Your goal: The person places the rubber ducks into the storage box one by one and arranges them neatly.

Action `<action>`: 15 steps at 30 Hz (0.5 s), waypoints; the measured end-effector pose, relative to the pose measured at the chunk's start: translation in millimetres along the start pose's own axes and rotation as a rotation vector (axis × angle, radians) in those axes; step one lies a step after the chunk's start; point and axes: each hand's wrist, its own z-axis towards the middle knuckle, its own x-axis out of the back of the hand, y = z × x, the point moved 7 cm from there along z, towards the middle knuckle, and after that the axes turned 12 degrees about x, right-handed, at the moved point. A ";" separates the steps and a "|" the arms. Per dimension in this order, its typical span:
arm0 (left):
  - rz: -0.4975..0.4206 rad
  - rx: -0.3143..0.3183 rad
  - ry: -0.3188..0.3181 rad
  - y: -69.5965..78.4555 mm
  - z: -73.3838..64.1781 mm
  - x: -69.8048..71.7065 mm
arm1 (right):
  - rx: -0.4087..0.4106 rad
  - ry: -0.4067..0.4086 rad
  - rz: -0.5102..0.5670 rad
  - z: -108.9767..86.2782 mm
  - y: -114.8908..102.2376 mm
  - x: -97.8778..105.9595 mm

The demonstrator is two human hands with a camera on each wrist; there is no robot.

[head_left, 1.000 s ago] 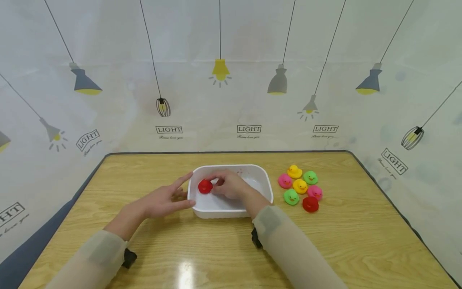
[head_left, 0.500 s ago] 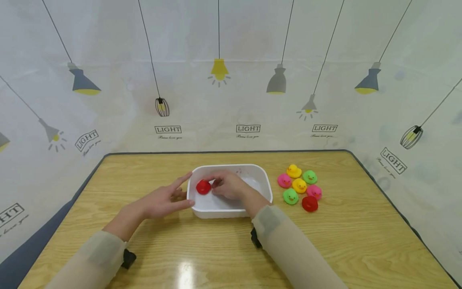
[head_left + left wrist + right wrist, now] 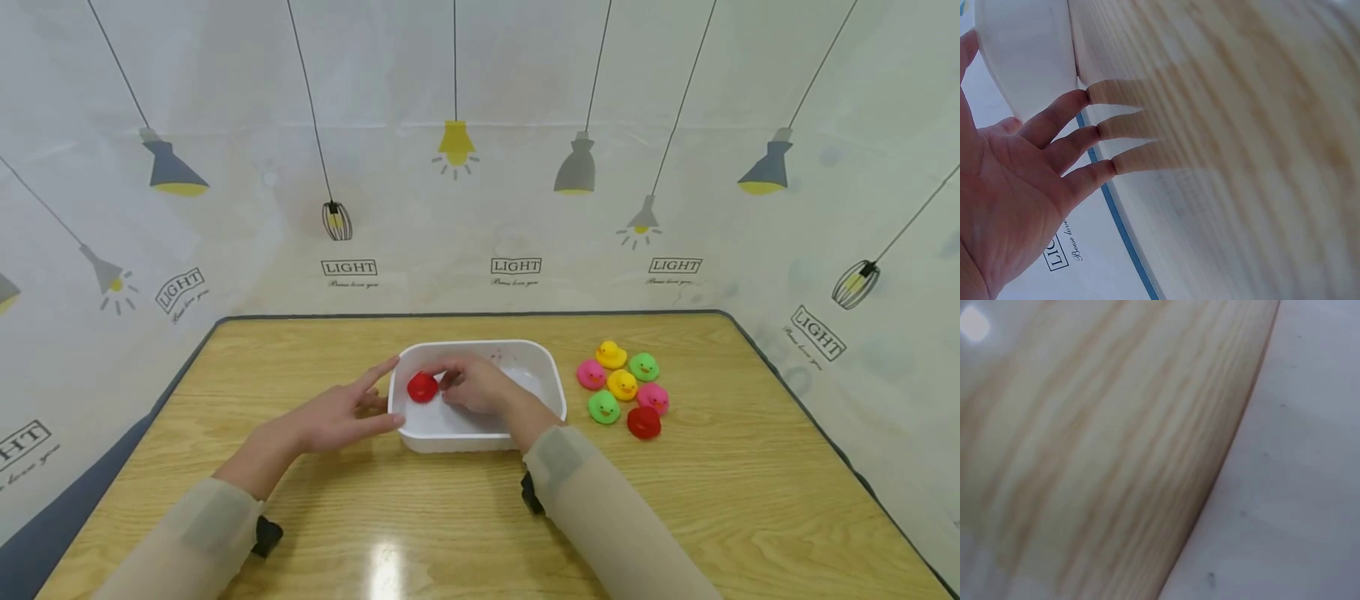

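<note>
In the head view a white plastic tray point(image 3: 525, 375) stands on the table. My left hand point(image 3: 337, 417) rests at its left end, fingers spread, index fingertip and thumb at the rim. In the left wrist view the left hand point(image 3: 1029, 169) has its palm showing and holds nothing. A small red rubber duck point(image 3: 422, 387) sits inside the tray near the left end. My right hand point(image 3: 476, 383) reaches into the tray just right of this duck, index finger stretched along its far side. The thumb looks slightly apart from it; contact is hard to tell. The right wrist view shows no hand.
Right of the tray several rubber ducks lie grouped: yellow ducks point(image 3: 622, 386), green ducks point(image 3: 604, 408), pink ducks point(image 3: 654, 400) and a red duck point(image 3: 644, 422). The wooden table point(image 3: 450, 525) ends at a lamp-printed backdrop point(image 3: 517, 208).
The red duck in the tray has shifted slightly left and turned a little. Both hands stay almost where they were, and the tray and outer ducks have not moved.
</note>
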 end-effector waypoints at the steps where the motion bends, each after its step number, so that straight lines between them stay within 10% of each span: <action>1: 0.001 -0.001 0.001 -0.3 0.0 0.1 | 0.001 0.001 0.000 0.2 0.1 0.0; 15: 0.011 -0.012 0.003 -0.2 1.0 1.0 | -0.045 0.004 -0.018 -1.2 -0.2 4.9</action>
